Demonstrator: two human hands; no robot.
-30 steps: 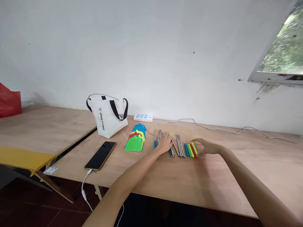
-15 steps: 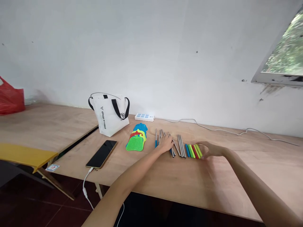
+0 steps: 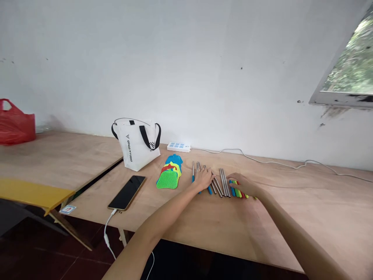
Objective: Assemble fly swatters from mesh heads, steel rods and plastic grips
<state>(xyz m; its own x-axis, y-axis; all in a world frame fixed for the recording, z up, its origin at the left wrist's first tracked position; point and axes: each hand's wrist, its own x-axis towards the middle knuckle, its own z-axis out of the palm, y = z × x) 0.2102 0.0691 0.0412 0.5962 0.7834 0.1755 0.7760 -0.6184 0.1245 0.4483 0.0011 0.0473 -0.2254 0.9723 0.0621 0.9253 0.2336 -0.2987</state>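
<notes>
My left hand [image 3: 204, 178] lies over several slim metal tubes [image 3: 217, 186], its fingers apart and touching them. Some tubes to its left have blue ends, partly hidden under the hand. Just right of it, a neat group of straight metal tubes [image 3: 225, 182] lies side by side. My right hand [image 3: 246, 184] is spread over a row of coloured plastic sticks [image 3: 232, 188] in blue, green, yellow and red, fingertips near the blue one; the palm covers much of the row. Left of the tubes, coloured mesh fly swatter heads [image 3: 167, 179] overlap in a stack, green in front.
A phone [image 3: 127, 193] with a charging cable lies on the left of the wooden table [image 3: 204, 229]. Behind it stands a white bag [image 3: 138, 149] with black handles. A power strip [image 3: 178, 146] and its cord run along the wall. A red plastic bag [image 3: 17, 124] sits far left.
My right hand has moved left from the right end of the coloured sticks to over them. My left hand has shifted slightly over the tubes, and the tubes beside it lie differently.
</notes>
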